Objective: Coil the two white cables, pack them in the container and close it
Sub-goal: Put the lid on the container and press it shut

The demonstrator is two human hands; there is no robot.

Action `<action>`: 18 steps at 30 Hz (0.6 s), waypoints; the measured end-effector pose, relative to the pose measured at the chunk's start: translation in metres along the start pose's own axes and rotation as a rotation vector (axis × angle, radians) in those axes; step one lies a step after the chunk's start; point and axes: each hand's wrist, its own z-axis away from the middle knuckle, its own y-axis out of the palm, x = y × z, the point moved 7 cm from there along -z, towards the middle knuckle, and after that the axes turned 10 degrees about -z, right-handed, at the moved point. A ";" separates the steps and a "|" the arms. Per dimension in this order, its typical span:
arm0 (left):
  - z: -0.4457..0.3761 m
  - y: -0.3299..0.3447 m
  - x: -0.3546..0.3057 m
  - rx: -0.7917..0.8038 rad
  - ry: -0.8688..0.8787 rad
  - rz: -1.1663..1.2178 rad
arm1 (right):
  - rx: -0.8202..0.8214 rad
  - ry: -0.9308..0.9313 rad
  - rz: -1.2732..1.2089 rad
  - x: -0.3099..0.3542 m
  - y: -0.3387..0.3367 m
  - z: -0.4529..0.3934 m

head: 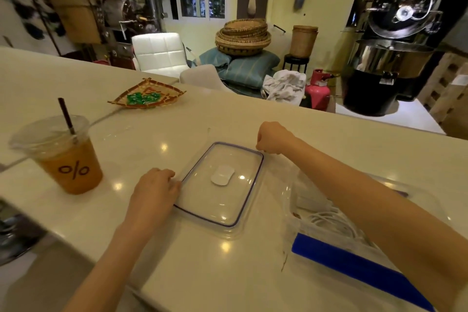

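Observation:
A clear lid (222,200) with a dark blue seal and a white centre patch lies flat on the cream counter. My left hand (155,189) grips its near left edge. My right hand (273,138) pinches its far right corner, fingers curled. To the right stands the clear container (298,233) with a blue latch (354,266) on its near side. Coiled white cables (329,220) lie inside it, partly hidden under my right forearm.
An iced drink in a plastic cup (68,157) with a straw stands at the left. A woven tray (147,96) with green items sits farther back. The counter's far edge (354,116) runs behind the lid.

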 end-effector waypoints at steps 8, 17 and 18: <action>-0.010 -0.003 -0.013 -0.101 0.023 0.150 | -0.085 -0.025 -0.015 -0.005 -0.014 -0.001; -0.010 -0.037 -0.049 -0.267 0.062 0.704 | -0.359 -0.106 -0.158 -0.021 -0.085 0.039; -0.010 -0.041 -0.055 -0.255 0.078 0.781 | -0.409 -0.121 -0.176 -0.025 -0.093 0.046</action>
